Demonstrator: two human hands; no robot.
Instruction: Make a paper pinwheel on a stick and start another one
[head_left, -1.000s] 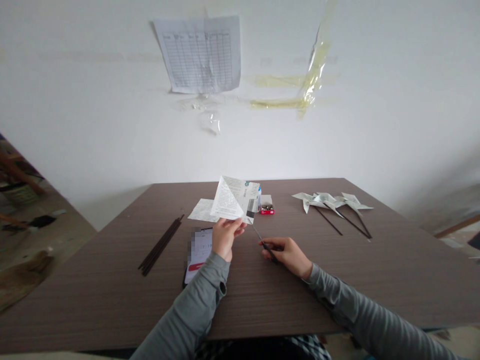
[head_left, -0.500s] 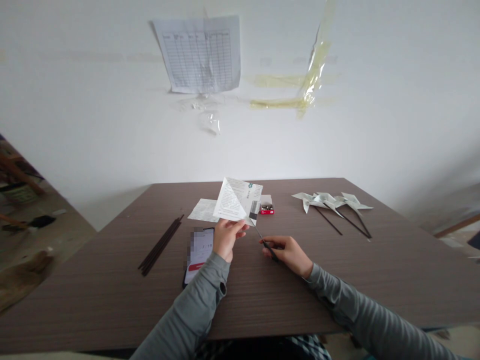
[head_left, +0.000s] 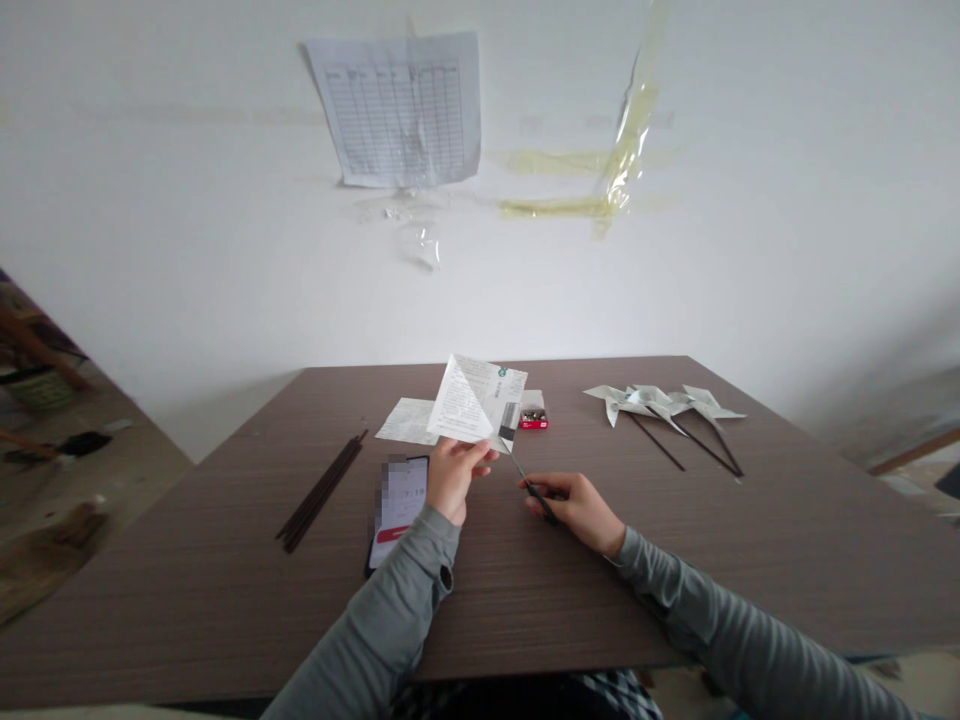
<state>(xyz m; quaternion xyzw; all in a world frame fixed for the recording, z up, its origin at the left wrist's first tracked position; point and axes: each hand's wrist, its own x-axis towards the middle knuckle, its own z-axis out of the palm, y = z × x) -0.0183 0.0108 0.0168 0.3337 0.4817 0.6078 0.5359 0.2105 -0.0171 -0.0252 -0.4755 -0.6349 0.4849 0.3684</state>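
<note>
My left hand (head_left: 454, 478) pinches the lower edge of a square of printed paper (head_left: 472, 400), held up above the table. A diagonal crease runs across the paper, with a barcode near its lower right corner. My right hand (head_left: 581, 510) is closed around the dark handles of a pair of scissors (head_left: 536, 490). Their thin blades point up and left and meet the paper's lower right corner, close to my left fingertips. Whether the blades are apart is too small to tell.
On the brown table (head_left: 510, 600) lie dark sticks (head_left: 322, 490), a phone (head_left: 397, 515), another paper sheet (head_left: 405, 420) and a red box of small metal pieces (head_left: 534, 415). Paper pinwheels (head_left: 660, 402) on sticks rest at the right. A white wall (head_left: 525, 300) stands behind.
The paper and the scissors have barely shifted. Both hands stay in nearly the same place, and the digits on the phone screen differ.
</note>
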